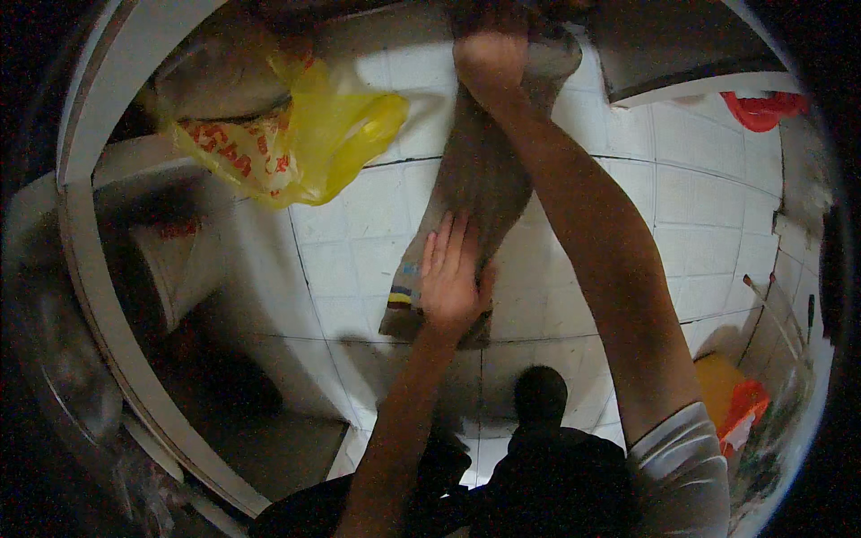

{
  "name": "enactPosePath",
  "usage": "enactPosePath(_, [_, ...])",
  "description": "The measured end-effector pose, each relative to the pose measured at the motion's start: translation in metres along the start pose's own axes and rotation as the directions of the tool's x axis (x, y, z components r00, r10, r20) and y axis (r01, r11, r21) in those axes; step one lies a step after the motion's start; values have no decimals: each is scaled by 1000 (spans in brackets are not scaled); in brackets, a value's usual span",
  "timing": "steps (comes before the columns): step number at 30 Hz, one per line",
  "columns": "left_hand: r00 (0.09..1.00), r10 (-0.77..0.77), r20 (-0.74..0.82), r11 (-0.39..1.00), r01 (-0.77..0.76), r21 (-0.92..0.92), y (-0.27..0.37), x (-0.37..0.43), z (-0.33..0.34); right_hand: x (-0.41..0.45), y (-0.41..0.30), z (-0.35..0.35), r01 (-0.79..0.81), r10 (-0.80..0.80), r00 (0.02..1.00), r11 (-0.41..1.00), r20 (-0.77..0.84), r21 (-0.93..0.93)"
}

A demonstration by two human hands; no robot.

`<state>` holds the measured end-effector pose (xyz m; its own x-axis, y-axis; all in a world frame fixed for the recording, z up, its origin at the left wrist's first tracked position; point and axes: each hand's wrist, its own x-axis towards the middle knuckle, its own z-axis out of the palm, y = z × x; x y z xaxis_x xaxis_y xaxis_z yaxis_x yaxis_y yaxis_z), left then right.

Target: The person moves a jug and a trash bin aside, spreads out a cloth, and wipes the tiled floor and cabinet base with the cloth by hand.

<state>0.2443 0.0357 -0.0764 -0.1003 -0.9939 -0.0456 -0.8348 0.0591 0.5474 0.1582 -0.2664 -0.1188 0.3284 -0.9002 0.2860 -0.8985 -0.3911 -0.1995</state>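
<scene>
A long grey-brown cloth item [481, 161], perhaps a garment or a towel, stretches down the middle of the view. Dark and yellow stripes and a small blue mark run near its lower end. My right hand [491, 64] is closed around its upper part, where the cloth bunches and fades into shadow. Against the lower part my left hand [452, 276] lies flat, fingers extended and thumb held apart. I cannot tell how far the cloth is above the floor.
A yellow plastic bag [323, 148] with red print is at upper left. White tiles [699, 195] cover the floor. A dark furniture piece [679, 47] stands at upper right, a red plastic object [760, 111] beside it. Orange items [740, 410] sit at right. My dark shoe [541, 397] shows below.
</scene>
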Motion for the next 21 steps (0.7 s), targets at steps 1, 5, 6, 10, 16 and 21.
enactPosePath(1, [1000,-13,-1,1000,13,-3,2,2,-2,3,-6,-1,18,-18,999,1000,48,6])
enactPosePath(5, [999,-14,40,1000,14,-5,8,6,-4,-4,-14,17,246,-237,969,944,-65,218])
enactPosePath(6, [999,-30,25,1000,30,-9,5,2,3,-9,-11,28,459,-372,885,800,-281,387])
enactPosePath(10, [997,-76,-2,997,76,1,0,-8,2,-33,-15,28,278,-218,960,838,-178,469])
enactPosePath(16, [997,-25,-74,1000,26,5,6,1,-12,6,7,28,-45,114,863,988,-493,150])
enactPosePath(21, [998,-12,-65,997,17,72,18,10,-14,21,-22,2,-29,45,995,982,-84,187])
